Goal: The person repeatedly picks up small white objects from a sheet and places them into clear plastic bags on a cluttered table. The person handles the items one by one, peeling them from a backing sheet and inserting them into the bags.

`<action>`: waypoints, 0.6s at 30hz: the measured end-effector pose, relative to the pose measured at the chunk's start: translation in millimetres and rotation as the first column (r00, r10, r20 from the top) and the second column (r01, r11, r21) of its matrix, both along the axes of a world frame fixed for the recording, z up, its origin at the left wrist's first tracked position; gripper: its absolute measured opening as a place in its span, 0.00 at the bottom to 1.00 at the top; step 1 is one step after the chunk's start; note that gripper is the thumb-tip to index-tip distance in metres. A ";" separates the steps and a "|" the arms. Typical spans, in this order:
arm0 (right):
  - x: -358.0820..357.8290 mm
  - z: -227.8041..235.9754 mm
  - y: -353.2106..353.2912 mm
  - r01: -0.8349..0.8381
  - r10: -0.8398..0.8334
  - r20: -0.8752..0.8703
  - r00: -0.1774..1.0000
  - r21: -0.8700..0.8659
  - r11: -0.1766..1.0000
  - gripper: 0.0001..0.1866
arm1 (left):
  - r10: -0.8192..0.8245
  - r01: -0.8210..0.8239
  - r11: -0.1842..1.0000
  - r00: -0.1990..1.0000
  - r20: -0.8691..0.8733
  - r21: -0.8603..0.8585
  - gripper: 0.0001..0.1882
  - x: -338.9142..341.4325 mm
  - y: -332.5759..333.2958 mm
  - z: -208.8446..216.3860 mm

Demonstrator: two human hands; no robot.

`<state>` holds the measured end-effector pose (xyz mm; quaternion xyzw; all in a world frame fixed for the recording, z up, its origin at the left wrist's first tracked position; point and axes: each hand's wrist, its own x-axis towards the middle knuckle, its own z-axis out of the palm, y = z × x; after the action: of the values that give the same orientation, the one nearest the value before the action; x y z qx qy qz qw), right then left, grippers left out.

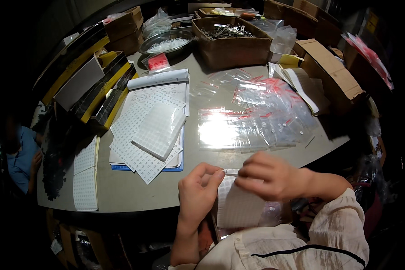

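Note:
My left hand (197,191) pinches the top edge of a pale sheet of small round stickers (236,207) between thumb and forefinger. The sheet hangs over my lap, just off the table's near edge. My right hand (274,177) is closed over the sheet's upper right corner, fingers curled together; whatever they hold, if anything, is hidden. Beyond my hands lie clear zip bags (265,130) with red closures, spread in overlapping layers. Several of them carry a small round white sticker.
At left, printed number sheets (150,168) and a wrapped stack of sticker sheets (159,130) lie on a clipboard. Black-and-yellow boxes (108,94) stand beyond. Toward the back are a metal bowl (166,42) and a carton of metal parts (231,51). A person (22,155) is at far left.

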<state>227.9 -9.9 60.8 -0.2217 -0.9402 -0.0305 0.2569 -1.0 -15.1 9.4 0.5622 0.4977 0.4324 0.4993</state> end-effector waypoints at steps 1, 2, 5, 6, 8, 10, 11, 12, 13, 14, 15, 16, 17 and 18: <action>6.0 3.4 7.5 0.052 -0.061 -0.070 0.996 -0.129 0.990 0.10 | 0.010 -0.010 1.000 1.000 -0.002 -0.002 0.07 0.0 -0.2 0.0; 11.2 7.2 17.4 0.088 -0.126 -0.132 0.983 -0.262 0.961 0.09 | 0.024 -0.024 1.000 1.000 -0.005 -0.005 0.07 -0.5 -1.2 -0.2; 33.5 -0.8 59.6 0.109 -0.322 -0.257 0.911 -0.603 0.790 0.07 | 0.031 -0.032 0.999 0.999 0.011 0.036 0.07 1.9 -1.7 1.8; 38.5 -5.0 70.9 0.059 -0.367 -0.283 0.886 -0.717 0.694 0.07 | 0.032 -0.032 0.999 0.999 0.012 0.035 0.07 1.5 -1.6 2.3; 45.6 -9.6 84.0 0.145 -0.414 -0.159 0.896 -0.776 0.614 0.08 | 0.036 -0.036 0.999 0.999 0.017 0.027 0.07 1.1 -1.7 2.2; 46.3 -9.5 91.9 0.237 -0.398 -0.041 0.916 -0.746 0.623 0.09 | 0.036 -0.038 0.999 0.999 0.041 0.029 0.07 1.5 -1.1 1.4; 43.8 -9.4 94.1 0.276 -0.368 0.012 0.930 -0.684 0.675 0.09 | 0.036 -0.037 0.999 0.998 0.050 0.031 0.07 1.7 -1.8 1.2; 41.2 -9.8 95.5 0.308 -0.341 0.067 0.938 -0.616 0.725 0.09 | 0.036 -0.038 0.999 0.998 0.057 0.030 0.07 1.8 -2.4 1.3; 39.1 -11.7 96.8 0.331 -0.315 0.123 0.941 -0.521 0.787 0.10 | 0.037 -0.039 0.999 0.997 0.064 0.030 0.06 1.9 -3.1 1.6; 36.5 -14.1 98.6 0.344 -0.294 0.181 0.939 -0.422 0.839 0.10 | 0.038 -0.040 0.999 0.997 0.071 0.026 0.06 1.3 -3.3 2.5; 34.5 -15.3 99.7 0.346 -0.278 0.240 0.930 -0.318 0.883 0.10 | 0.035 -0.037 0.999 0.997 0.070 0.023 0.06 0.7 -3.6 3.2; 32.4 -15.6 98.2 0.377 -0.317 0.242 0.917 -0.268 0.887 0.10 | 0.032 -0.034 0.999 0.997 0.069 0.019 0.06 0.0 -4.0 3.8; 29.5 -16.7 96.1 0.406 -0.352 0.247 0.903 -0.217 0.888 0.11 | 0.034 -0.035 0.999 0.997 0.072 0.014 0.06 -0.4 -4.3 2.9; 25.7 -15.1 94.7 0.433 -0.387 0.248 0.888 -0.165 0.886 0.11 | 0.033 -0.034 0.999 0.997 0.074 0.019 0.06 -0.3 -4.4 2.2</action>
<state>253.7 84.8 45.8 -0.4383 -0.8909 -0.0052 0.1189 -1.3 -19.5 11.7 0.5424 0.4840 0.4660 0.5043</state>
